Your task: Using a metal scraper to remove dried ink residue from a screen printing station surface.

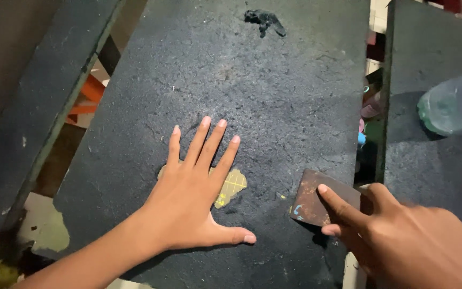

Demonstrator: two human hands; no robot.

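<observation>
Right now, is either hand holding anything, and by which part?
The right hand holds a flat brown scraper by its near edge, forefinger on top. The left hand holds nothing; it lies flat on the dark board.

Two bare hands, one flat rusty-brown metal scraper, one yellow paint patch, one dark crumpled lump, one translucent greenish plastic object.

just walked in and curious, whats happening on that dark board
A person leans over a dark, rough board. The left hand lies flat on it, fingers spread, partly covering a worn yellowish patch. The right hand grips a small flat brown scraper-like card, its edge set against the board near the patch. A dark crumpled clump lies near the far end, and a blurred greenish translucent thing sits on the next board to the right.
</observation>
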